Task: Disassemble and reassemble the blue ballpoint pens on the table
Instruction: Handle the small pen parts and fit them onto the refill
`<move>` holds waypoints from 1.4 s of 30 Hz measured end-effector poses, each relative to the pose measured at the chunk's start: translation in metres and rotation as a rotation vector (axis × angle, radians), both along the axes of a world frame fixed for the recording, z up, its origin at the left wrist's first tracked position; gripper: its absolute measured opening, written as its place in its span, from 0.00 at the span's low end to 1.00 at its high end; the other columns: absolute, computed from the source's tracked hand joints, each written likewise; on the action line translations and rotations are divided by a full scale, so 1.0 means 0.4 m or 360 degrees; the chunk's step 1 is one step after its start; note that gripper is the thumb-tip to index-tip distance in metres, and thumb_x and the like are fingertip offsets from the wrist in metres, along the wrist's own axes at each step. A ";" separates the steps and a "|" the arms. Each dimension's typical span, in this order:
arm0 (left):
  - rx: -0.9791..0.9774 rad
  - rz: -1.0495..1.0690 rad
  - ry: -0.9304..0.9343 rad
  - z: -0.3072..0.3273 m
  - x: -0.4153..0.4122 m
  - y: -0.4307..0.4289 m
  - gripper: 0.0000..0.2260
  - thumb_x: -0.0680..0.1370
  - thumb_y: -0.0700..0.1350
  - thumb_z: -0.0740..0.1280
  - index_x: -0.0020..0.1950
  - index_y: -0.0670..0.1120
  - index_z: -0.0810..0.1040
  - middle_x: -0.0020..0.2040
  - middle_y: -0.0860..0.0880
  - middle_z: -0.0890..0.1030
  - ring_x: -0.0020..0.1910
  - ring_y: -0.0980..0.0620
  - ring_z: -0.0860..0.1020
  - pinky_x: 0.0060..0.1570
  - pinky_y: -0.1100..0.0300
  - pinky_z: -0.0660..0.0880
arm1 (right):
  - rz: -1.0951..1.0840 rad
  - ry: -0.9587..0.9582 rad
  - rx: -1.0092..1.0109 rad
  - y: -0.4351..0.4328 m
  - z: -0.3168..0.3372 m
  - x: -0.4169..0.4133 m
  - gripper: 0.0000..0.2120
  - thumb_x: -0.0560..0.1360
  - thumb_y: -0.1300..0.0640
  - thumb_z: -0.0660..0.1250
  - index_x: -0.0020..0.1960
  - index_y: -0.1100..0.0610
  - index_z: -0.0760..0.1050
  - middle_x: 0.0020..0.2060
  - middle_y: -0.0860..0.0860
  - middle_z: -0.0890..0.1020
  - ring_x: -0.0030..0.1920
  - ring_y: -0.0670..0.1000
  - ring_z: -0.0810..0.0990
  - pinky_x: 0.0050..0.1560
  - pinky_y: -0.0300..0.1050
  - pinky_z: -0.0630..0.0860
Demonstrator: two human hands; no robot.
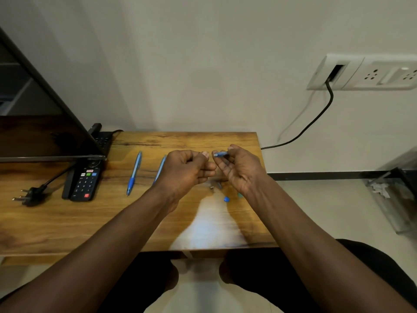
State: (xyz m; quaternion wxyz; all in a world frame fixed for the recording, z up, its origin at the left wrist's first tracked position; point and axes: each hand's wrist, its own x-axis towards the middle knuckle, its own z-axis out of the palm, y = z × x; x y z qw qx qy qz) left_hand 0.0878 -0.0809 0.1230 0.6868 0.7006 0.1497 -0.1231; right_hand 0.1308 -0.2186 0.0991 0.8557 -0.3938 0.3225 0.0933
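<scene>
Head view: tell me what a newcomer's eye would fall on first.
Two hands meet above the middle of the table: the right hand pinches a blue pen piece, and the left hand is curled close beside it, with anything it holds hidden. To their left lie two blue pens, one partly behind the left hand, and small loose parts sit below the hands. A remote lies further left.
</scene>
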 end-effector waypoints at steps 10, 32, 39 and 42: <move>0.0165 0.0036 -0.0063 -0.007 0.000 0.009 0.11 0.84 0.46 0.67 0.49 0.41 0.84 0.45 0.43 0.88 0.48 0.45 0.87 0.53 0.52 0.84 | -0.0019 -0.0036 -0.0139 0.011 0.003 -0.003 0.13 0.82 0.70 0.61 0.66 0.63 0.71 0.63 0.68 0.77 0.34 0.57 0.87 0.33 0.48 0.84; 0.0430 0.0061 -0.0244 -0.029 0.000 0.012 0.10 0.83 0.49 0.69 0.47 0.46 0.84 0.40 0.50 0.88 0.40 0.54 0.87 0.53 0.48 0.85 | -0.0074 -0.0054 -0.0226 0.016 0.007 -0.014 0.13 0.81 0.70 0.63 0.64 0.61 0.70 0.50 0.60 0.78 0.36 0.55 0.86 0.36 0.48 0.84; 0.0678 0.0099 -0.0513 -0.029 0.000 0.021 0.07 0.82 0.51 0.70 0.45 0.53 0.83 0.39 0.53 0.87 0.40 0.56 0.86 0.49 0.47 0.85 | -0.0105 -0.0093 -0.0156 0.024 0.004 -0.019 0.20 0.79 0.70 0.67 0.67 0.56 0.67 0.52 0.60 0.79 0.40 0.56 0.85 0.42 0.51 0.85; 0.0548 0.0125 -0.0521 -0.024 0.003 0.022 0.05 0.81 0.49 0.73 0.46 0.50 0.84 0.39 0.51 0.88 0.40 0.55 0.87 0.49 0.49 0.86 | -0.0113 -0.0097 -0.0082 0.024 0.006 -0.021 0.21 0.79 0.70 0.67 0.68 0.57 0.67 0.52 0.60 0.79 0.42 0.57 0.85 0.43 0.51 0.85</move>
